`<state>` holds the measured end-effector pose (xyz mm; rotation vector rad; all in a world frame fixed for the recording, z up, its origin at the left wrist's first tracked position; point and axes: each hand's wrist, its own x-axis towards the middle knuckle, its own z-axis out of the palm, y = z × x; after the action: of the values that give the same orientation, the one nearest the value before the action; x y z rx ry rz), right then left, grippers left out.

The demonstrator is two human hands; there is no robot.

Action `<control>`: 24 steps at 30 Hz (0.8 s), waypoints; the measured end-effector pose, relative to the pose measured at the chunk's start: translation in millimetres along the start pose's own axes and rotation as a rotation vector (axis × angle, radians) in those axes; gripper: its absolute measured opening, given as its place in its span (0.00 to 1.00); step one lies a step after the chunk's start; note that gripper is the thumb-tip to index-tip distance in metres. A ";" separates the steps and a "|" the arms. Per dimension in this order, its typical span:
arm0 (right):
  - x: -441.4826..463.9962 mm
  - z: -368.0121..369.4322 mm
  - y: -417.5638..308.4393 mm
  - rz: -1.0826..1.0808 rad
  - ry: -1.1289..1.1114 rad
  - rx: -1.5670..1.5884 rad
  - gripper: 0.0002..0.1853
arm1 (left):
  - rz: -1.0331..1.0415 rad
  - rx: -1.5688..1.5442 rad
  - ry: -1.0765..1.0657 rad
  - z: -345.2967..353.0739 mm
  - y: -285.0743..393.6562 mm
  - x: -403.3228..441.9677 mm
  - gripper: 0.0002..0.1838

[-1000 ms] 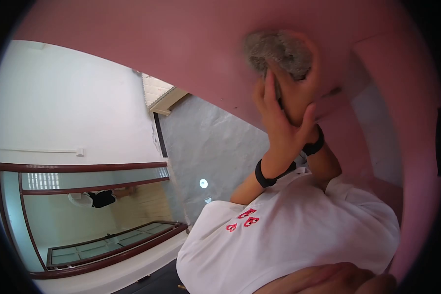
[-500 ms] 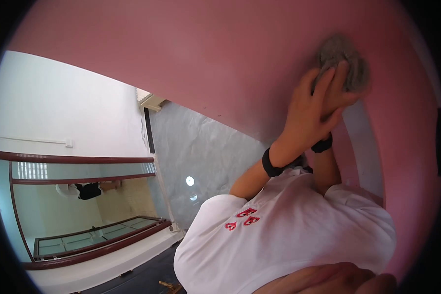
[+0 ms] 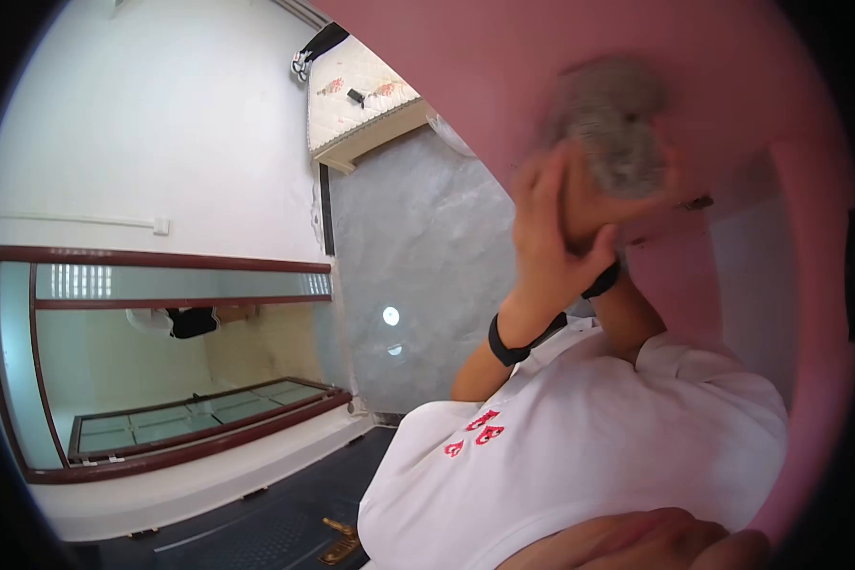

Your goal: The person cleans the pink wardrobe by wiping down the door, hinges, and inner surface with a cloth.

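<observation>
A grey, fluffy-looking cloth (image 3: pixel 617 109), blurred by motion, lies against a broad pink surface (image 3: pixel 484 66). My right hand (image 3: pixel 589 204) grips it from below, its fingers partly hidden by the cloth. Wrapped around the back and side of that hand is my left hand (image 3: pixel 540 223), with its thumb across near the right wrist. Each wrist has a black band. A small dark mark or fitting (image 3: pixel 696 203) shows on the pink surface to the right of the hands.
At upper left stands a bed (image 3: pixel 366 104) with a dark object on its mattress. Grey floor (image 3: pixel 399 228) runs beside it. A brown-framed window or mirror (image 3: pixel 171 304) shows part of a person. A dark door (image 3: pixel 247 522) with a gold handle is at bottom left.
Both hands and the cloth first moved right along the pink surface, then back left. The view has shifted, showing more of the bed and dark door.
</observation>
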<state>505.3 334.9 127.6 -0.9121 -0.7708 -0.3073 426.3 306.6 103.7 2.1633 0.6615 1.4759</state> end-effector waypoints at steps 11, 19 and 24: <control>-41.9 52.6 -57.9 0.191 -0.536 0.369 0.32 | -0.348 -0.054 0.477 -59.9 15.0 -30.2 0.57; 13.2 -8.6 -17.3 0.020 -0.185 0.152 0.28 | -0.128 -0.095 0.087 -4.5 17.1 -15.8 0.56; 44.8 -48.5 20.1 0.225 0.044 0.169 0.29 | -0.034 -0.062 -0.047 58.8 29.8 9.2 0.49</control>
<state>570.1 311.2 129.5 -0.8208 -0.6360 -0.0634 488.6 283.5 108.5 2.1226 0.6245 1.4055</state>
